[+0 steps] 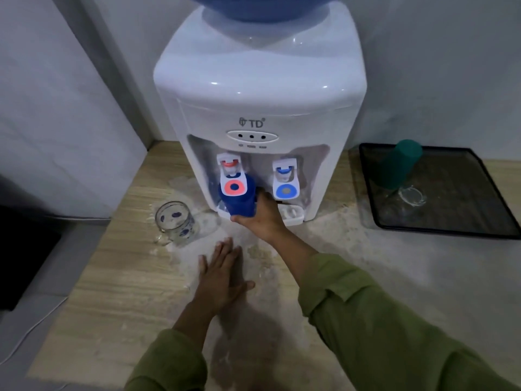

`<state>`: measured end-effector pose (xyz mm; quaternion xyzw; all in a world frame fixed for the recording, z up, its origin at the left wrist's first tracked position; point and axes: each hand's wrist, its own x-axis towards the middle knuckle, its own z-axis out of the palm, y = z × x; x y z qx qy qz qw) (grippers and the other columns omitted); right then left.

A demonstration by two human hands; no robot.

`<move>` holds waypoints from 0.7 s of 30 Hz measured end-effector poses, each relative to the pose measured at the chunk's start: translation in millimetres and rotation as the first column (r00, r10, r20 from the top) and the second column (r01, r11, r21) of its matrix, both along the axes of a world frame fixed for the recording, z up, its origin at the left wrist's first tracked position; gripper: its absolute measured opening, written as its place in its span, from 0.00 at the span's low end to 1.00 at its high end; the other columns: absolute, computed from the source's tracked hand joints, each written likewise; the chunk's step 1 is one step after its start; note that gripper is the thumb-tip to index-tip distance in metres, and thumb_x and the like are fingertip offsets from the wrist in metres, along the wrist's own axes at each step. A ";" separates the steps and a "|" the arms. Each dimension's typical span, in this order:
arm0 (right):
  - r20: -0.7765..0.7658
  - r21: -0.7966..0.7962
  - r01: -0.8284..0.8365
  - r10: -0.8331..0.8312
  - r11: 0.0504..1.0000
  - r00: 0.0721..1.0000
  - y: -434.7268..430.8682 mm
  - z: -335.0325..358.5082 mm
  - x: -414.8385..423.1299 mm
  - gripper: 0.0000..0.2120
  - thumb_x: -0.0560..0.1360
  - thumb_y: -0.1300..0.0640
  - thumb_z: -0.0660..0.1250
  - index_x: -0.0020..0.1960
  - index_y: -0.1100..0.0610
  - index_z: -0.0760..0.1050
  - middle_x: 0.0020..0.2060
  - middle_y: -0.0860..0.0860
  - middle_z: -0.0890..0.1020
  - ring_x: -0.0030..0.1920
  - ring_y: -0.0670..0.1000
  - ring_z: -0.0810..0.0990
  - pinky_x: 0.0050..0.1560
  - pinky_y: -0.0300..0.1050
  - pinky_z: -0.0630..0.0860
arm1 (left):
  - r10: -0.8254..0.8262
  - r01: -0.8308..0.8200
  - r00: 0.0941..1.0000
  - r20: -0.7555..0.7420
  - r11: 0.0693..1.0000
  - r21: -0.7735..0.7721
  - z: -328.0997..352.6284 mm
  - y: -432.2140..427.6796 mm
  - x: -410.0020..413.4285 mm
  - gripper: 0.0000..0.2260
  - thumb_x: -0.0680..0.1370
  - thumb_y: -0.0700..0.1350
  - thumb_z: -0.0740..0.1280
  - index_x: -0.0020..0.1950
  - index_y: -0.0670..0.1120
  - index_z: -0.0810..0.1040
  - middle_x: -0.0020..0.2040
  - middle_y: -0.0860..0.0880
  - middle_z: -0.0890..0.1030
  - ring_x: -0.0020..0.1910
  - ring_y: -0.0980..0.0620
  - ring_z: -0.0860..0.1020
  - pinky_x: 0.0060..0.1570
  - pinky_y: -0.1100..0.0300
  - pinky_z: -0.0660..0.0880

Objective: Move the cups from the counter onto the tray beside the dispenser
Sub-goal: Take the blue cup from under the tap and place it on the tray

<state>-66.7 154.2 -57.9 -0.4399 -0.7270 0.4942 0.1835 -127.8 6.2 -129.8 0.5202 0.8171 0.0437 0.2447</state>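
Observation:
My right hand (260, 218) is wrapped around a blue plastic cup (241, 204) that stands under the red hot-water tap of the white dispenser (259, 108). My left hand (222, 273) lies flat and open on the wooden counter (112, 292), holding nothing. A clear glass mug with blue spots (175, 222) stands on the counter left of the dispenser. The black tray (462, 193) sits right of the dispenser. On it are a green plastic cup (399, 165), upside down, and a clear glass (410, 198).
A blue water bottle (262, 7) tops the dispenser. The blue cold tap (286, 182) and drip tray (293, 214) are just right of my hand. White walls close the back and left. A dark object (25, 255) and a white cable (31, 331) are at the left.

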 end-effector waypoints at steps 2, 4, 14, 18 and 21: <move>-0.011 -0.014 0.021 -0.021 1.000 1.000 0.2 -3.1 -4.1 0.32 0.64 0.55 0.78 0.63 0.58 0.69 0.62 0.55 0.78 0.63 0.55 0.76 0.64 0.47 0.73 | 0.009 -0.008 1.000 0.002 1.000 -0.009 0.7 1.1 0.5 0.40 0.73 0.66 0.60 0.77 0.53 0.45 0.79 0.51 0.40 0.78 0.50 0.38 0.74 0.44 0.35; -0.011 -0.018 0.027 -0.027 0.999 1.000 -1.2 -6.2 -4.5 0.32 0.64 0.55 0.78 0.63 0.57 0.68 0.63 0.55 0.78 0.63 0.54 0.76 0.65 0.48 0.73 | 0.011 -0.011 1.000 0.001 1.000 -0.021 0.0 0.5 0.3 0.39 0.73 0.66 0.60 0.77 0.54 0.45 0.79 0.52 0.39 0.78 0.50 0.38 0.74 0.45 0.35; 0.040 0.076 -0.013 0.010 0.997 0.999 -13.6 -12.3 48.2 0.29 0.64 0.56 0.78 0.59 0.57 0.68 0.57 0.53 0.78 0.54 0.51 0.77 0.52 0.42 0.73 | -0.004 0.002 1.000 -0.021 0.995 -0.096 5.2 2.1 2.0 0.40 0.74 0.65 0.59 0.77 0.53 0.42 0.79 0.51 0.37 0.78 0.50 0.36 0.75 0.43 0.37; 0.105 0.136 -0.030 0.016 0.990 0.994 -12.5 -13.2 88.1 0.27 0.63 0.55 0.77 0.56 0.57 0.68 0.54 0.53 0.79 0.52 0.54 0.79 0.50 0.47 0.76 | -0.019 0.012 0.999 -0.046 0.989 -0.146 15.5 5.8 1.8 0.40 0.74 0.62 0.62 0.78 0.51 0.44 0.79 0.50 0.38 0.78 0.49 0.39 0.75 0.41 0.44; 0.139 0.158 -0.007 -0.015 0.987 0.990 -9.4 -11.4 127.3 0.27 0.62 0.54 0.77 0.56 0.55 0.68 0.53 0.52 0.78 0.50 0.52 0.79 0.49 0.47 0.78 | 0.006 -0.017 0.997 -0.073 0.988 -0.155 26.4 10.6 10.9 0.39 0.74 0.60 0.64 0.78 0.48 0.48 0.80 0.48 0.43 0.79 0.48 0.45 0.75 0.42 0.50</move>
